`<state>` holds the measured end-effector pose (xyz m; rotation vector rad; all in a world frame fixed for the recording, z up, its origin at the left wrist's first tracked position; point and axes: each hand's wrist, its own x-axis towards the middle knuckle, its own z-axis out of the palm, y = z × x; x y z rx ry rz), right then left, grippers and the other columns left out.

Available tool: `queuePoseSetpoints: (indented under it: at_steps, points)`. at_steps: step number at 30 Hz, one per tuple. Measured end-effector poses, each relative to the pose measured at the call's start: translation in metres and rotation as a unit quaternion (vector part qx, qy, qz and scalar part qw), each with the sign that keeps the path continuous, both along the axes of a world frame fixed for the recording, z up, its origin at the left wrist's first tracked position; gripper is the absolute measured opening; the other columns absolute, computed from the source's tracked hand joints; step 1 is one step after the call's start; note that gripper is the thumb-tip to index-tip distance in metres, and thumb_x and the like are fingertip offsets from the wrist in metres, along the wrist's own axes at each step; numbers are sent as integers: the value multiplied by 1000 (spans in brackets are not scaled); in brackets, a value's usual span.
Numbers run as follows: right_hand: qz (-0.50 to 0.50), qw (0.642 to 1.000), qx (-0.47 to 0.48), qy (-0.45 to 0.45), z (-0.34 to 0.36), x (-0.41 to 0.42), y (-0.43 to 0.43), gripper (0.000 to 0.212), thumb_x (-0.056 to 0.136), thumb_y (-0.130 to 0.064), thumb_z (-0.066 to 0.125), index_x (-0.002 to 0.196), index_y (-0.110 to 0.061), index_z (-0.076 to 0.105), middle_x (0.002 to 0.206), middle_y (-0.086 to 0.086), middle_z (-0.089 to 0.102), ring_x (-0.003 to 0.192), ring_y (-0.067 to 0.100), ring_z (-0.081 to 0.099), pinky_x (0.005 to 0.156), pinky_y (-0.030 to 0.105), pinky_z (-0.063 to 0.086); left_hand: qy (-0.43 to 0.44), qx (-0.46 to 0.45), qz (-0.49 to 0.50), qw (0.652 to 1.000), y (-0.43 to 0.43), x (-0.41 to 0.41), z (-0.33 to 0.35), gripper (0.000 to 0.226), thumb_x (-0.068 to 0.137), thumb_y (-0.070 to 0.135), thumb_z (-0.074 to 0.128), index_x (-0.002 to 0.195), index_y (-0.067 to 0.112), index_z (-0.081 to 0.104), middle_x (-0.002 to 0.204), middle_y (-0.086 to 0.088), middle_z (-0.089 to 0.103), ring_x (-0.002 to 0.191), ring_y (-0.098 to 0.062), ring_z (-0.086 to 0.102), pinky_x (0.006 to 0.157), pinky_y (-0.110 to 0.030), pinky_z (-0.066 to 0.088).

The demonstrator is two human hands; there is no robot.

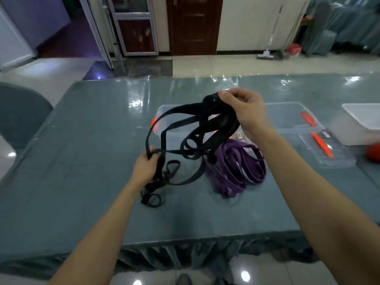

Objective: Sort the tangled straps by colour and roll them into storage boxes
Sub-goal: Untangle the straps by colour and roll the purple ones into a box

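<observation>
A long black strap (174, 128) hangs in tangled loops above the table. My right hand (244, 109) grips a bunch of its loops, lifted over a clear storage box (164, 112) with orange latches. My left hand (145, 166) grips a lower stretch of the same strap near the table top, and the strap's tail (152, 199) lies coiled on the cloth below it. A heap of purple strap (236, 167) lies on the table right of the black one, partly under its hanging loops.
The table (82, 161) has a grey-green cloth under clear plastic. A clear lid (320, 145) with orange latches lies at the right, a white bin (362, 124) beyond it, and a red object (373, 152) at the right edge. A covered chair (18, 112) stands at the left.
</observation>
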<state>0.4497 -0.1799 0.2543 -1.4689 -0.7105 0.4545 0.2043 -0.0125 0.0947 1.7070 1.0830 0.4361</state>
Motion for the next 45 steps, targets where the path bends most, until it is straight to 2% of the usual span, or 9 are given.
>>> queuePoseSetpoints:
  at_steps: [6,15,20,30,34,38,40,43,45]
  points:
    - [-47,998,-30,4,-7,48,-20,17,88,-38,85,81,-24,82,80,-1,80,73,15,76,73,33,60,-86,58,-10,995,-23,32,135,30,84,48,55,77,19,63,55,-2,64,42,-18,57,46,-32,47]
    - [-85,992,-89,-27,-29,160,-131,28,86,-33,85,81,-6,78,68,0,71,64,11,66,66,29,54,76,129,-207,967,-172,201,215,33,103,40,60,92,12,73,92,-13,79,78,-28,73,83,-44,62]
    - [-65,989,-134,-9,-50,253,-235,23,88,-31,84,84,-8,81,72,3,77,65,8,70,65,24,55,67,113,-233,964,-267,320,214,30,104,39,66,85,17,74,59,11,72,48,-2,66,46,-14,46]
    - [-76,987,-141,20,-44,389,-361,22,81,-34,83,71,-14,78,66,-1,73,61,7,66,58,21,54,-38,75,-284,955,-381,477,241,14,93,41,81,84,32,80,81,2,81,72,-16,78,73,-36,66]
    - [-97,988,-121,29,-57,414,-374,25,89,-24,83,68,-15,74,63,-4,70,59,6,62,58,19,50,-27,122,-236,964,-384,517,214,44,93,48,82,117,15,67,102,-4,77,93,-22,77,90,-45,65]
    - [-131,985,-108,34,-86,432,-382,20,94,-21,80,81,-7,76,74,0,72,68,9,63,68,22,51,-48,268,-159,949,-377,519,155,40,88,61,75,100,31,50,81,18,68,78,-2,65,67,-21,49]
    - [-112,982,-146,36,-111,433,-388,20,96,-21,78,78,-13,73,68,-7,68,64,5,59,66,20,48,-62,281,-166,943,-378,507,110,35,86,57,70,102,37,46,80,23,68,74,-3,65,66,-30,48]
    - [-33,934,-356,-27,-169,431,-401,23,97,-25,77,83,-8,75,74,-1,73,68,12,64,66,29,51,141,283,-290,903,-361,480,9,46,92,50,76,124,26,54,118,3,72,107,-30,71,88,-46,55]
    - [24,875,-479,-66,-207,430,-414,25,99,-25,75,89,-3,79,87,12,78,86,25,71,82,35,55,337,246,-421,805,-346,454,-52,70,87,50,82,145,24,51,147,-6,56,136,-32,58,114,-48,44]
